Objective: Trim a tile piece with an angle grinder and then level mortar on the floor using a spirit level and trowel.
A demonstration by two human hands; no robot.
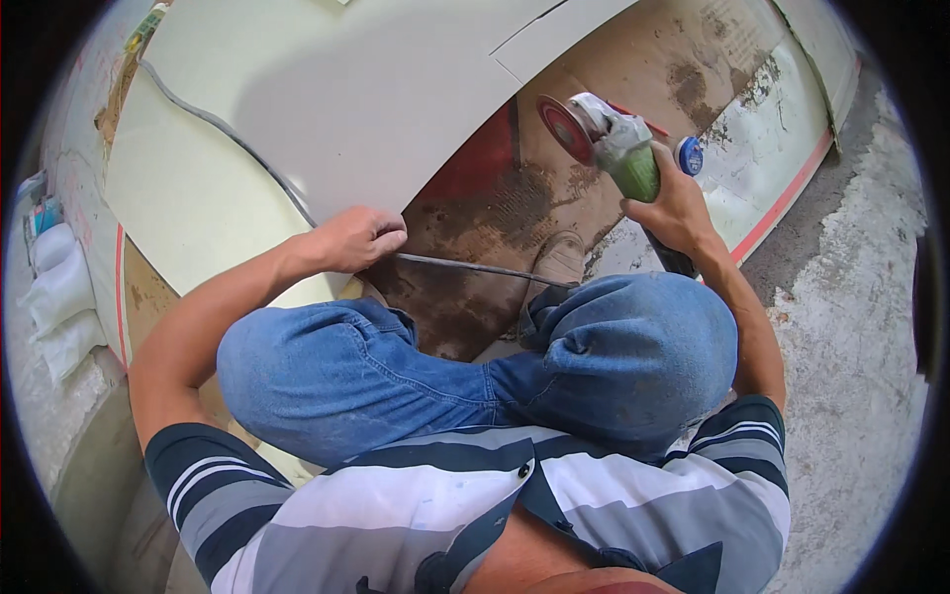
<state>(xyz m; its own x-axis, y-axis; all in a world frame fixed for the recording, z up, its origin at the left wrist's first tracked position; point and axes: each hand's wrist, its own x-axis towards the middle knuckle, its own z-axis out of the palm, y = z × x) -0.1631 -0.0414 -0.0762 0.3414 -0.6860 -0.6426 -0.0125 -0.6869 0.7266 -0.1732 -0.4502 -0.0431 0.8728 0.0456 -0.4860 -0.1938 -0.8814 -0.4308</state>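
An angle grinder (633, 170) with a green body is held up in my right hand (675, 210), its fingers wrapped round the body. Its red disc (566, 131) faces left, apart from the board, and pale wrapping covers the head. My left hand (364, 240) is closed on a dark power cord (475, 265) beside the edge of a large white board (336, 129). From the upper left the cord crosses the board, passes through this hand and runs toward my right knee, where its end is hidden.
Dusty brown sheeting (495, 213) lies between my feet and the board. A blue round lid (690, 155) shows just beyond my right hand. White bags (61, 292) sit at the far left, and rough concrete floor (841, 376) extends on the right.
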